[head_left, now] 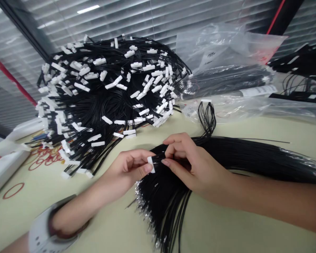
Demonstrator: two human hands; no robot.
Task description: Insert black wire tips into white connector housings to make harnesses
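Note:
My left hand (127,168) pinches a small white plastic connector (151,164) between thumb and fingertips. My right hand (183,158) grips thin black wires (163,154) just behind that connector. These wires belong to a long loose bundle of black wires (242,158) lying across the table under my hands, with bare silver ends (142,200) fanning out at lower left. Above my hands, a small loop of wires ending in a white connector (205,100) stands up from the bundle. A large heap of black wires with white connectors (102,95) lies beyond my left hand.
Clear plastic bags (221,59) holding more black wires lie at the back right, with further black bundles (302,66) beside them. Red rubber bands (43,158) and a white box (5,168) sit at the left. Window blinds (147,14) stand behind the pale table (68,207).

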